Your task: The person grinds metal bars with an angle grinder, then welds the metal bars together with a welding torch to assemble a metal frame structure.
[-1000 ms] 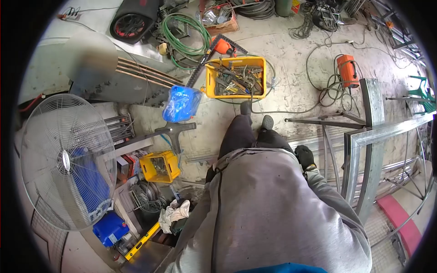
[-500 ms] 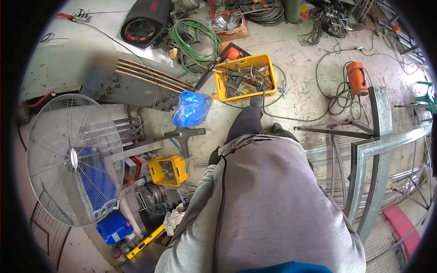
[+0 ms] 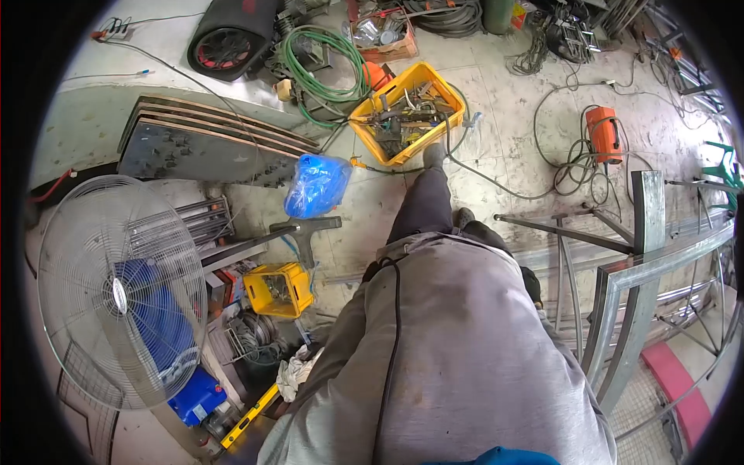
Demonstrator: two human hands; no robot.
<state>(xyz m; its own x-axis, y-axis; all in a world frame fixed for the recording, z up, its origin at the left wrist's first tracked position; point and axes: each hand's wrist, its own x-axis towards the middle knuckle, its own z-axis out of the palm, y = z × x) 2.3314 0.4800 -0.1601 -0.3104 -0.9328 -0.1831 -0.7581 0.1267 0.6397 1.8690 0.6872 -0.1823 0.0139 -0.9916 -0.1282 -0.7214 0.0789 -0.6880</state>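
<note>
My left hand (image 3: 373,270), dark and apparently gloved, shows only as a small patch beside my left hip; its fingers are hidden by the grey top. At my right hip, my right hand (image 3: 532,287) also looks dark-gloved and is mostly covered by my body, so its grip cannot be made out. Ahead of me, a yellow crate (image 3: 452,136) full of hand tools (image 3: 411,116) sits at an angle on the floor. My forward shoe (image 3: 435,156) is right at its near edge. A blue plastic bag (image 3: 317,186) lies left of the crate.
A large fan (image 3: 120,294) stands at left, near a smaller yellow crate (image 3: 308,298) and a yellow spirit level (image 3: 249,416). Metal frames (image 3: 649,271) rise at right. An orange machine (image 3: 603,134) and a loose cable (image 3: 504,195) lie on the floor ahead.
The tool crate has turned and shifted left against the orange object and green hose. My right hand shows more at the hip. The view has shifted slightly.
</note>
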